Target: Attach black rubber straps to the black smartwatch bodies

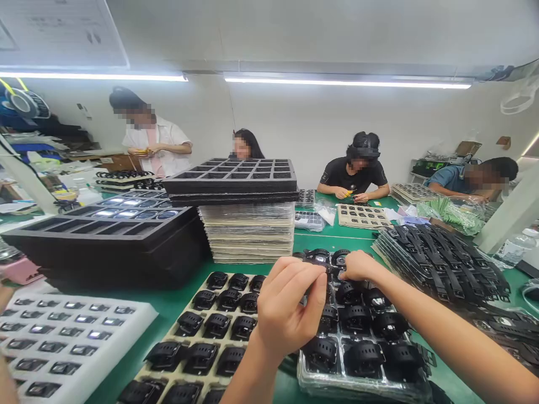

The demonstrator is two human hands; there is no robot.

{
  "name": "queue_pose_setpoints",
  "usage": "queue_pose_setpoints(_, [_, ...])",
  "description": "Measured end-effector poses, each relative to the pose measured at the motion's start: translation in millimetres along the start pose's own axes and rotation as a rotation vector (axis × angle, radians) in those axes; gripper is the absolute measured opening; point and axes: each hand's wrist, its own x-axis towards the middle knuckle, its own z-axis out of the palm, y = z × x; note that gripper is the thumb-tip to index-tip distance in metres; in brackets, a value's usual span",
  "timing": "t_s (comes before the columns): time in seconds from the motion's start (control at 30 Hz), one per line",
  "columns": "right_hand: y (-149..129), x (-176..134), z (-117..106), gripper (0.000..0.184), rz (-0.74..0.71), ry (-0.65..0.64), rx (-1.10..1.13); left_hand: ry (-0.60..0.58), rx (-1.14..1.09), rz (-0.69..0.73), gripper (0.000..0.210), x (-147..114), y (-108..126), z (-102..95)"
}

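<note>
Cannot make out anything pinched in the left hand (290, 303), nor see the watches (356, 317) directly behind it. Cannot tell the exact grip of the right hand (357, 266), with fingertips partly lost among dark straps. Can't follow the beige tray (185, 377) past the bottom edge, nor the white foam tray (135, 320) past the left, nor more than a sliver of a bare arm (4, 376) there. Can see little of a co-worker (252, 143) behind the stack of black foam trays (231, 188). Too blurred to read, the print on the overhead sheet (54, 28). Too small to name, the yellow object (348, 193) across the desk (311, 242).
</note>
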Motion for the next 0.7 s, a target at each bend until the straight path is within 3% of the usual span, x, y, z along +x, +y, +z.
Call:
queue_pose_setpoints(0.13, [6, -9, -11, 0.026, 0.028, 0.010, 0.016, -0.011, -0.007, -0.016, 0.023, 0, -1, -1.0])
queue_pose_setpoints(0.23, [15, -27, -25, 0.023, 0.018, 0.167, 0.020, -0.012, -0.007, -0.020, 0.024, 1, -2, -1.5])
queue_pose_setpoints(0.4, [35, -71, -43, 0.011, -0.051, 0.549, 0.085, 0.067, 0.081, -0.021, 0.024, -3, -11, -9.7])
queue_pose_setpoints(0.47, [41, -86, -38, 0.013, -0.204, 0.795, 0.160, 0.189, 0.123, -0.105, 0.019, -6, -19, -14.4])
queue_pose_setpoints(0.53, [42, -97, -29, 0.020, -0.493, 1.143, 0.243, 0.271, 0.080, -0.322, 0.010, -8, -27, -15.0])
queue_pose_setpoints(0.6, [38, -106, -19, 0.025, -0.752, 1.358, 0.266, 0.157, -0.119, -0.610, 0.022, -10, -30, -7.6])
queue_pose_setpoints(0.7, [28, -113, -12, 0.029, -0.914, 1.331, 0.257, -0.279, -0.620, -0.969, 0.050, -14, -26, 18.1])
